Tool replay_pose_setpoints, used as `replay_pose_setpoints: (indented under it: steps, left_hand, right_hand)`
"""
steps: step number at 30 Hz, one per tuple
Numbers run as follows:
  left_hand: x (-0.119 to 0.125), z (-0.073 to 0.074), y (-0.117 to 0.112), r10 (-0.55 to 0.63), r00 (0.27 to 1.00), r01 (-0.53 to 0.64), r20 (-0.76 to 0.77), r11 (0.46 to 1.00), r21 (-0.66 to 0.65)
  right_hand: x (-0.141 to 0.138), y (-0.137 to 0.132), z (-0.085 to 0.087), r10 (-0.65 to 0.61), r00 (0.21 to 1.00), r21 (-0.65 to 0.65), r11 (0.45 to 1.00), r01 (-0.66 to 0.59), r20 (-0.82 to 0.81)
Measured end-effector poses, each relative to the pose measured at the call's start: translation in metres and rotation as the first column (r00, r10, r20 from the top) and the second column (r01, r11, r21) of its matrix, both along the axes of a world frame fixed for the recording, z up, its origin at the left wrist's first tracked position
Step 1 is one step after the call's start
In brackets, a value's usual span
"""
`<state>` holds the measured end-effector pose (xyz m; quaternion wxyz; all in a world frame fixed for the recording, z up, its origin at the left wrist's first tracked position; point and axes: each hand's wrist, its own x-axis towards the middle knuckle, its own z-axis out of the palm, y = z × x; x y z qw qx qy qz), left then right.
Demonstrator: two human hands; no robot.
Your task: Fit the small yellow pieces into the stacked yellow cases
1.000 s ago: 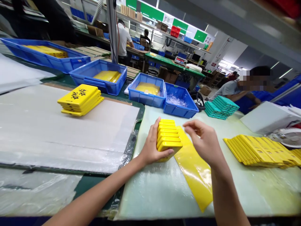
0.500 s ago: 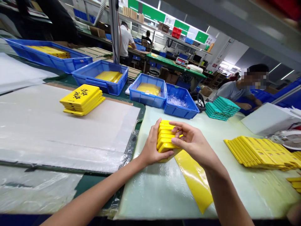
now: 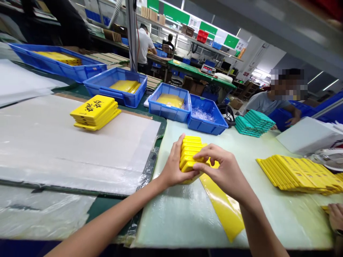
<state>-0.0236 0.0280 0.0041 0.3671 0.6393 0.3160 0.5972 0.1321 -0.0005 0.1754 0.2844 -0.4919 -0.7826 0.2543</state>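
Note:
A row of several yellow flat cases stands on edge on the pale green mat in front of me. My left hand wraps the row from its left side, thumb under the nearest case. My right hand pinches the front cases from the right, fingers curled over their top edges. A yellow plastic sleeve lies flat under the row and runs toward me on the right.
A stack of printed yellow cases lies on a grey sheet at left. Blue bins line the back. Teal cases and a fanned row of yellow cases sit at right. A co-worker sits beyond; another hand shows at the right edge.
My right hand came down from hovering in the air onto the front of the yellow row and closed on it. Another person's hand has appeared at the lower right edge.

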Motion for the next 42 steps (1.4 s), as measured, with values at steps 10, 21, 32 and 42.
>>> replay_pose_setpoints:
  steps: [10, 21, 32, 42]
  left_hand:
    - [-0.002, 0.0, 0.0, 0.0, 1.0, 0.0, -0.02, 1.0, -0.009]
    - [-0.001, 0.003, 0.001, 0.013, 0.999, -0.013, -0.046, 1.0, 0.012]
    - [0.0, 0.001, 0.001, 0.014, 0.999, -0.014, -0.043, 1.0, 0.01]
    - [0.001, 0.001, -0.001, -0.012, 1.0, 0.011, -0.006, 1.0, -0.017]
  right_hand:
    - [-0.027, 0.011, -0.004, -0.086, 0.983, 0.043, 0.995, 0.094, -0.164]
    - [-0.011, 0.014, 0.019, -0.287, 0.955, 0.055, 0.957, 0.284, 0.074]
    - [-0.032, 0.018, 0.005, -0.12, 0.991, -0.201, 0.971, 0.131, 0.064]
    - [-0.001, 0.025, 0.016, -0.183, 0.98, -0.091, 0.977, 0.191, 0.083]
